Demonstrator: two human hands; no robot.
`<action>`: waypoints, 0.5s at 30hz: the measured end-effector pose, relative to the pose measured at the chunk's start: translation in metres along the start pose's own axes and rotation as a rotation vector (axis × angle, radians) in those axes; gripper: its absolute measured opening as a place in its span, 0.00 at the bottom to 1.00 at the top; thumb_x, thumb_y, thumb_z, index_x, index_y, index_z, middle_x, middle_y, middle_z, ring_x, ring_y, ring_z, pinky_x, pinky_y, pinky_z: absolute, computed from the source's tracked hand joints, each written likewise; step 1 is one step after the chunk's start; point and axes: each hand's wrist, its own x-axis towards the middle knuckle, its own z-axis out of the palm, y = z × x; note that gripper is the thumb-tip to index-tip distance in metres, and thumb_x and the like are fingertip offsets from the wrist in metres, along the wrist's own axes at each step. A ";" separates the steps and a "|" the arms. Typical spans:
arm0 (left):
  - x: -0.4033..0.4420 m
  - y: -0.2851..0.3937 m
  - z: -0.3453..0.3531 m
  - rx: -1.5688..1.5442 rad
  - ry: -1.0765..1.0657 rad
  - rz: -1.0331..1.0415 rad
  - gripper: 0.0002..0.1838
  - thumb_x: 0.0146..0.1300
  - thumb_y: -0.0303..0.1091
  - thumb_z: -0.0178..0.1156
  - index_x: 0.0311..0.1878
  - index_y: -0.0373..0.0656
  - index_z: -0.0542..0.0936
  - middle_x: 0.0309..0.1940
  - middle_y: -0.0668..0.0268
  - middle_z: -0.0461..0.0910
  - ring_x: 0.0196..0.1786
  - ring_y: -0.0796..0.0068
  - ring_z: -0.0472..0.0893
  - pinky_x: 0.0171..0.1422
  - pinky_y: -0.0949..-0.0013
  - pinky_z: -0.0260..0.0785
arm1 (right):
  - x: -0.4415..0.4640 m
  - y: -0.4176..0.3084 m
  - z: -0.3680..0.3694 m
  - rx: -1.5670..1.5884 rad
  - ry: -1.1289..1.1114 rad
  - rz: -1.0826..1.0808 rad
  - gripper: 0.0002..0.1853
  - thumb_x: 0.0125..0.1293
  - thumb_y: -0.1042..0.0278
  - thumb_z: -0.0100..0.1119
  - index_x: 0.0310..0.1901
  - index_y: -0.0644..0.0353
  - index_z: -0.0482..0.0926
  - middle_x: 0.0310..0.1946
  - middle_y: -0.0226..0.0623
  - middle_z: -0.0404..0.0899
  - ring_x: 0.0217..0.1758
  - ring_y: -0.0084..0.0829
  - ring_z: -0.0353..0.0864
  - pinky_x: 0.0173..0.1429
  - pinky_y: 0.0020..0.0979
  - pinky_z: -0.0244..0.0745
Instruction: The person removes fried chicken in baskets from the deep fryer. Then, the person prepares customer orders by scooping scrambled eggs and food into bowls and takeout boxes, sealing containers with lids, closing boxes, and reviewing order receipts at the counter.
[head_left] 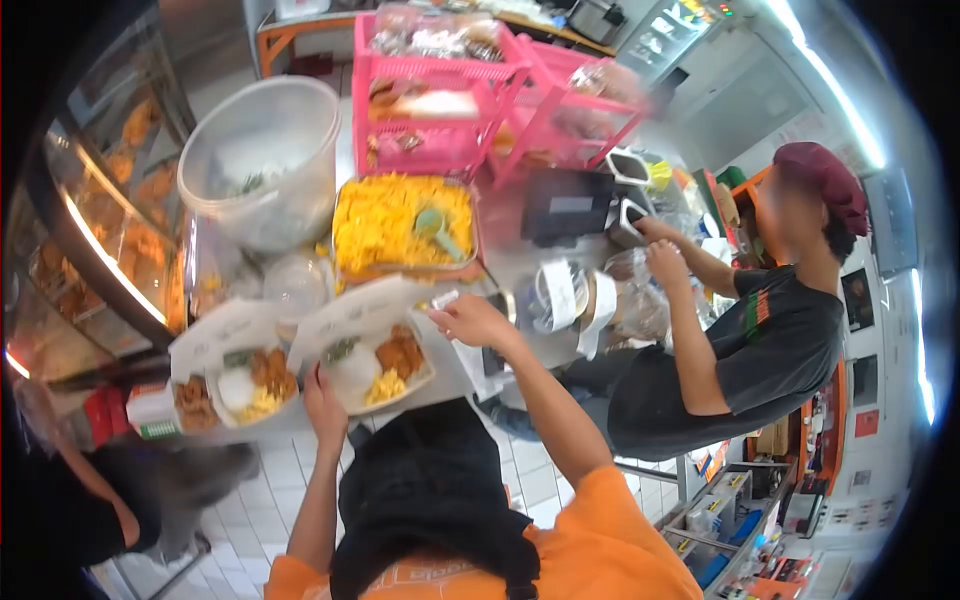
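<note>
My left hand [323, 402] is at the near left side of an open takeaway box [430, 372], its fingers closed at the box's edge. Inside this box are white rice [352, 382], browned fried pieces [400, 350], yellow shredded food [385, 387] and some greens. My right hand [472, 322] is pinched near the raised lid's right end, with a small pale thing at the fingertips that I cannot make out. A second open takeaway box [215, 345], similarly filled, stands to the left. Behind them is a metal tray [405, 268] of yellow food with a green scoop [432, 228].
A large clear tub [258, 160] stands behind left, beside a lit glass display case [110, 230]. Pink baskets [440, 150] hold wrapped goods. On the right, a co-worker [730, 340] reaches toward dark containers [570, 205]. Another person [90, 480] is at the left.
</note>
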 end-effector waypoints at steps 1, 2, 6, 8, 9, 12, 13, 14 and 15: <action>-0.006 0.012 -0.006 0.014 -0.010 -0.013 0.24 0.78 0.44 0.44 0.62 0.32 0.73 0.57 0.45 0.78 0.61 0.47 0.76 0.68 0.57 0.63 | -0.016 -0.007 -0.028 0.092 0.051 -0.159 0.14 0.70 0.61 0.61 0.42 0.65 0.85 0.32 0.40 0.87 0.32 0.25 0.85 0.35 0.31 0.80; -0.014 0.021 -0.013 0.035 -0.017 -0.033 0.25 0.78 0.45 0.43 0.63 0.32 0.73 0.57 0.45 0.77 0.62 0.47 0.75 0.68 0.57 0.63 | -0.032 -0.029 -0.063 0.088 0.190 -0.247 0.14 0.71 0.61 0.58 0.42 0.65 0.85 0.31 0.39 0.87 0.32 0.25 0.86 0.39 0.31 0.80; -0.046 0.050 -0.046 0.136 -0.220 -0.182 0.22 0.78 0.43 0.45 0.60 0.33 0.75 0.50 0.47 0.81 0.54 0.52 0.81 0.61 0.59 0.70 | -0.025 -0.071 -0.230 0.210 0.664 -0.324 0.13 0.72 0.70 0.51 0.46 0.67 0.83 0.33 0.41 0.88 0.37 0.28 0.88 0.42 0.29 0.82; -0.056 0.053 -0.053 0.127 -0.266 -0.262 0.19 0.77 0.41 0.48 0.54 0.32 0.77 0.41 0.52 0.85 0.42 0.60 0.85 0.50 0.63 0.74 | 0.037 -0.051 -0.304 0.158 0.863 -0.481 0.10 0.69 0.71 0.57 0.46 0.66 0.83 0.34 0.41 0.88 0.40 0.32 0.89 0.44 0.32 0.83; -0.061 0.050 -0.054 0.125 -0.226 -0.269 0.19 0.77 0.41 0.48 0.54 0.32 0.77 0.41 0.52 0.85 0.42 0.60 0.85 0.50 0.63 0.74 | 0.055 -0.069 -0.316 0.166 0.839 -0.515 0.10 0.69 0.71 0.57 0.46 0.66 0.83 0.34 0.41 0.88 0.40 0.32 0.89 0.44 0.32 0.83; -0.060 0.059 -0.050 0.123 -0.207 -0.334 0.19 0.77 0.41 0.48 0.51 0.32 0.79 0.34 0.55 0.85 0.35 0.66 0.85 0.44 0.65 0.74 | 0.115 -0.126 -0.329 -0.089 0.874 -0.747 0.10 0.66 0.68 0.62 0.46 0.62 0.85 0.35 0.41 0.88 0.43 0.37 0.89 0.47 0.37 0.83; -0.059 0.070 -0.046 0.130 -0.139 -0.321 0.19 0.77 0.40 0.49 0.50 0.32 0.79 0.34 0.55 0.85 0.35 0.68 0.84 0.44 0.67 0.74 | 0.147 -0.138 -0.333 -0.299 0.817 -0.692 0.10 0.65 0.67 0.62 0.45 0.60 0.85 0.37 0.40 0.88 0.44 0.40 0.89 0.49 0.38 0.83; -0.061 0.077 -0.043 0.137 -0.073 -0.304 0.19 0.77 0.40 0.50 0.49 0.32 0.80 0.33 0.55 0.85 0.34 0.69 0.84 0.43 0.68 0.74 | 0.176 -0.143 -0.337 -0.508 0.759 -0.634 0.10 0.64 0.67 0.62 0.45 0.57 0.86 0.40 0.40 0.88 0.46 0.43 0.88 0.50 0.39 0.83; -0.063 0.082 -0.040 0.146 -0.055 -0.314 0.19 0.77 0.40 0.50 0.49 0.32 0.80 0.33 0.55 0.85 0.34 0.69 0.84 0.43 0.68 0.74 | 0.205 -0.140 -0.340 -0.495 0.746 -0.649 0.10 0.64 0.67 0.62 0.45 0.57 0.86 0.40 0.40 0.88 0.46 0.43 0.88 0.50 0.39 0.83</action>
